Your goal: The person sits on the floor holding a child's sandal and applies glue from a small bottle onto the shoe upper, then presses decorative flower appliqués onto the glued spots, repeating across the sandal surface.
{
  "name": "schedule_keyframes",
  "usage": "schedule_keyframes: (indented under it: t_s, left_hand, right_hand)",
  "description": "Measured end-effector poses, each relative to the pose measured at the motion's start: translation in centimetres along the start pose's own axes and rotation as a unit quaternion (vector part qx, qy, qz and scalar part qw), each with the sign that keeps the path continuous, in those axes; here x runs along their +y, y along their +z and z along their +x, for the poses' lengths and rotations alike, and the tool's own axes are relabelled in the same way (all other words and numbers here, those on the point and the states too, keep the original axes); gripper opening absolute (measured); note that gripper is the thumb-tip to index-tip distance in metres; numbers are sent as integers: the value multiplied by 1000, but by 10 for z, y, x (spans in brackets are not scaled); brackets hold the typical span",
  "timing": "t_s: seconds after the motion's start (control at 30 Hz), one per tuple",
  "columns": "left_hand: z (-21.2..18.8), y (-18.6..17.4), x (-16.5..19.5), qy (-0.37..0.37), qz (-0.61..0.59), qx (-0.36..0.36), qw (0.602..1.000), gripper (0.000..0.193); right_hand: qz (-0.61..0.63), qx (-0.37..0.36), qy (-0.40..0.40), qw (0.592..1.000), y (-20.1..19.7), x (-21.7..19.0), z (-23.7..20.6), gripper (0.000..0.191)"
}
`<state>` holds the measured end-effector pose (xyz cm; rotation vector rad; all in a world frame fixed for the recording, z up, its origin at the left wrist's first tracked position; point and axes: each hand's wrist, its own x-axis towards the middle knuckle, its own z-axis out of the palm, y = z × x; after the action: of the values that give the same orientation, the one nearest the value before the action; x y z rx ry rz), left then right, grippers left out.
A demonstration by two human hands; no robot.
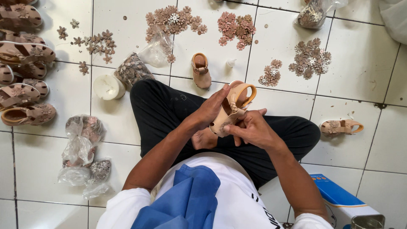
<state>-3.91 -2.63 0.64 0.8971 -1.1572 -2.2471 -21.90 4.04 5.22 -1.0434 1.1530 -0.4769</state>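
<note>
Sitting cross-legged on the white tiled floor (pixel 275 42), the person holds a small tan sandal (pixel 231 111) above their lap, left hand (pixel 212 109) wrapped around its side and right hand (pixel 253 129) pinching its front, with flower trims (pixel 311 58) scattered nearby.

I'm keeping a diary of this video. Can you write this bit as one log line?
left hand: grips small tan sandal | right hand: fingers on its front | another sandal: on floor tiles, flower pieces scattered

Head camera looks steeply down, close over lap and tiled floor (pixel 280 38).
</note>
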Motion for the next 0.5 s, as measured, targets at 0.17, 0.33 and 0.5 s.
schedule_keyframes:
  t_s: [0.17,0.33,0.5]
  left_hand:
    - [0,2,-4,7,31,17,999,93]
    - [2,-1,-12,-4,7,24,1000,91]
    - [5,-3,-20,-20,-26,15,999,87]
  right_hand:
    - [16,43,-24,999,6,12,6,15]
    - [-18,14,-17,1000,-1,12,7,16]
    - [-65,3,14,998,-6,4,8,21]
